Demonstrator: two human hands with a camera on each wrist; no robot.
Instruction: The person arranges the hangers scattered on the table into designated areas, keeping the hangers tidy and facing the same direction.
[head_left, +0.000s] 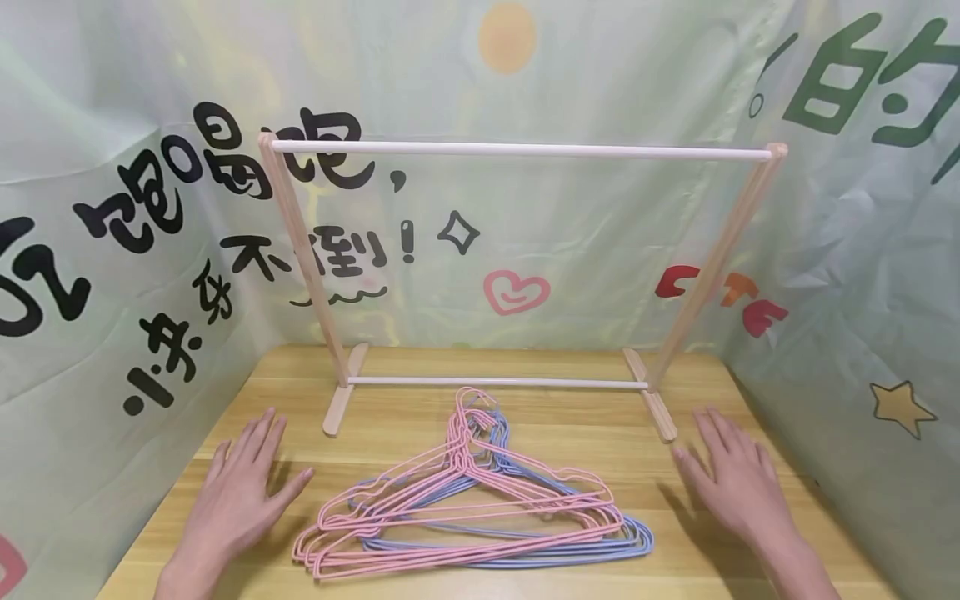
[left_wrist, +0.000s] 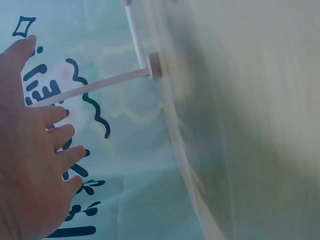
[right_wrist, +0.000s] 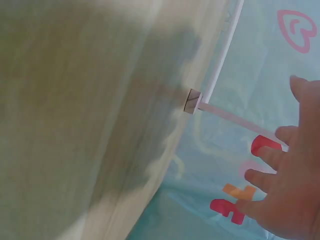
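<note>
In the head view a pile of pink hangers (head_left: 450, 533) lies on the wooden table, hooks pointing away from me. Blue hangers (head_left: 637, 537) lie beneath and to the right of the pink ones. To the left of the pile my left hand (head_left: 243, 492) is held palm down with fingers spread, holding nothing. On the other side my right hand (head_left: 738, 483) is likewise palm down, fingers spread and holding nothing. Both wrist views show the spread fingers of the left hand (left_wrist: 35, 150) and right hand (right_wrist: 285, 175) apart from any object.
Behind the hangers stands a rack with a white top bar (head_left: 525, 151), a white lower bar (head_left: 495, 382) and wooden feet (head_left: 649, 396). Printed curtains (head_left: 600, 258) enclose the wooden table (head_left: 577, 425) at the back and both sides.
</note>
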